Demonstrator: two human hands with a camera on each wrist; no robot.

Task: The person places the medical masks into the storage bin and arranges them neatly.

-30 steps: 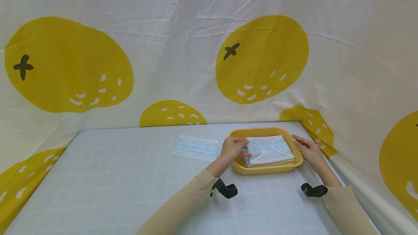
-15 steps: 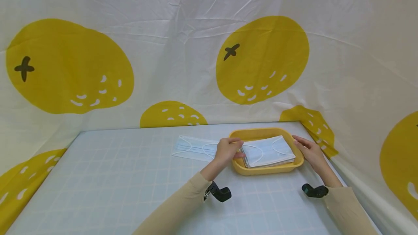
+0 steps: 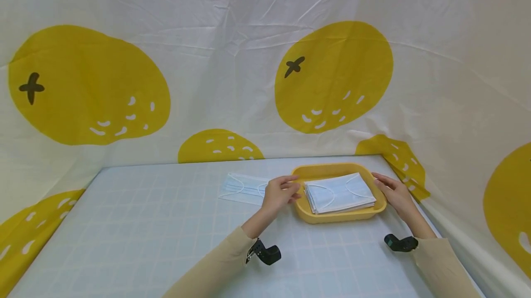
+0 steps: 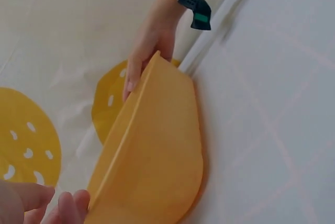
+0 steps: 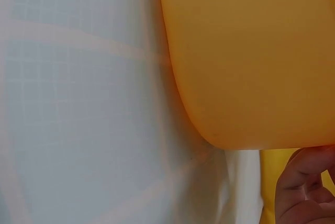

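Note:
A yellow tray (image 3: 332, 218) stands at the right of the table, with a stack of pale blue face masks (image 3: 342, 192) inside. Just at the tray's left rim is my left hand (image 3: 279, 195), its fingers loosely bent and nothing visible between them. In the left wrist view, left fingertips (image 4: 73, 205) come close to the tray wall (image 4: 157, 140); whether they touch it I cannot tell. My right hand (image 3: 395, 195) rests its fingers against the tray's right end. Partly behind my left hand lies a single face mask (image 3: 242, 188) on the table.
A pale checked cloth (image 3: 145, 238) covers the table. Behind and beside it hangs a white curtain (image 3: 232, 86) with yellow fruit prints, close to the tray's right side. Black devices (image 3: 267, 253) are strapped to both wrists.
My left hand has moved left from the stack's left edge to the tray's left rim, uncovering that edge and hiding more of the single mask. My right hand stays at the tray's right end.

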